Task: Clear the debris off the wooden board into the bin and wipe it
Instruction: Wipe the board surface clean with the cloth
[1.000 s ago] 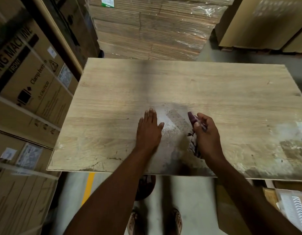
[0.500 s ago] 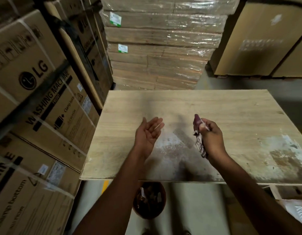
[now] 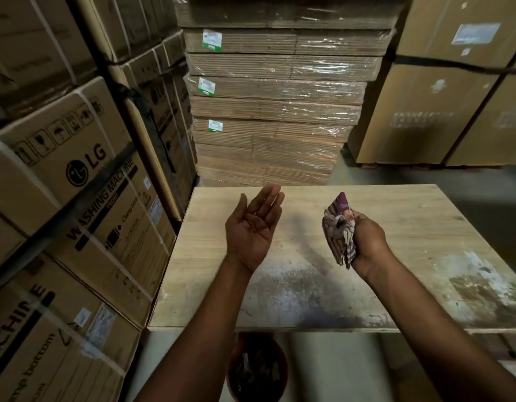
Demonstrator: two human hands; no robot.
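The wooden board (image 3: 401, 227) lies flat in front of me, pale with a grey dusty smear near its front edge and a stained patch at the right. My left hand (image 3: 252, 227) is lifted above the board, palm up, fingers straight, holding nothing. My right hand (image 3: 367, 239) is raised above the board and grips a bunched striped purple-and-white cloth (image 3: 339, 227). A round brown bin (image 3: 256, 369) with scraps inside stands on the floor under the board's front edge, between my forearms.
Stacked washing machine cartons (image 3: 77, 198) wall in the left side, close to the board. A shrink-wrapped stack of flat cardboard (image 3: 274, 111) rises behind the board. Large cartons (image 3: 454, 97) stand at the back right. Grey floor (image 3: 338, 367) shows below.
My left hand lifted off the board and turned palm up. My right hand rose with the cloth. The view tilted upward, showing more of the stacks behind.
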